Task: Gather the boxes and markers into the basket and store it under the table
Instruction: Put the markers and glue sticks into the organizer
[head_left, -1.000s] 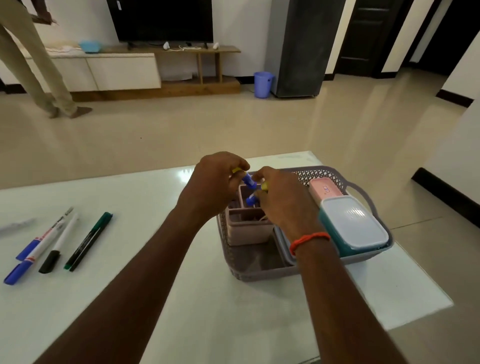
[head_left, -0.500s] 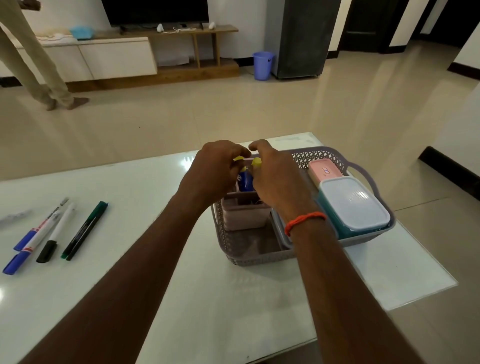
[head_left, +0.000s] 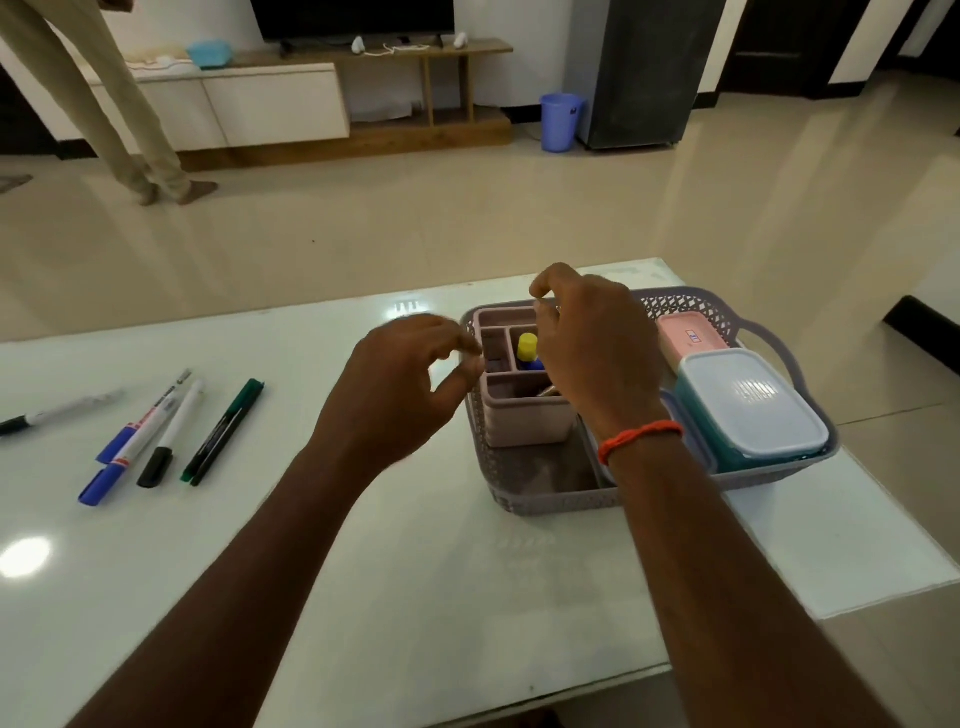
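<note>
Basket (head_left: 545, 501) of grey-lilac plastic lattice, with loop handles, sits on the right part of the white table (head_left: 415, 597). Inside it at the left is a pink organizer (head_left: 524, 421) split into compartments; a blue marker with a yellow cap (head_left: 527, 345) stands upright in one of them. At the right lie a pink box (head_left: 691, 338) and, nearer, a teal box (head_left: 748, 405) with a clear lid.

Five more markers lie well to the left on the table: two blue-capped (head_left: 135, 436), one black-capped (head_left: 171, 436), one green (head_left: 223, 431) and one farther left (head_left: 57, 410).

Print runs along the marker barrels, and the pink box has a small label, but all of it is too small to read.

Left hand (head_left: 410, 384), blurred, hovers just left of the basket with loosely curled fingers, grasping nothing. Right hand (head_left: 592, 358), with an orange band (head_left: 639, 436) at the wrist, is over the organizer, back up and fingers bent; I cannot tell whether it grasps anything.
</note>
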